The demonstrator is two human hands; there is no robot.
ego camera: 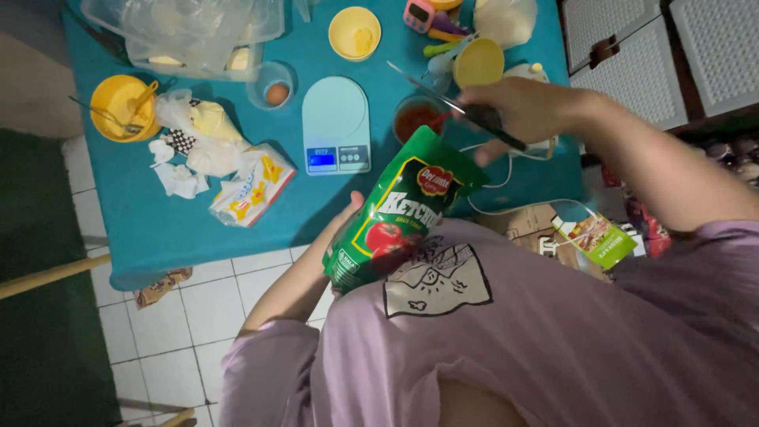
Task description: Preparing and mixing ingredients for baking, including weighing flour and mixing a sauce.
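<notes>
- Your right hand (518,107) is closed tight around the dark handles of the scissors (466,111); blades point left, out over the table, near the pouch's top corner.
- Your left hand (348,217) wraps the lower side of the green sauce pouch (399,209); only the thumb and finger edges show, curled shut on it.
- The pouch is held tilted in the air, just off the table's near edge, top corner toward the small cup of red sauce (415,119).
- To do this well, I'd say: keep the pouch top higher than its body so nothing spills, and pinch below the cut line.
- Keep your left fingers well away from the blades.
- Can't tell whether the corner is already cut; it's hidden behind the scissors.
- Around it on the teal table (158,221): a kitchen scale (336,122) just left of the cup, a clear cup with an egg (273,87), a yellow bowl with a whisk (118,103), and crumpled wrappers (213,158).
</notes>
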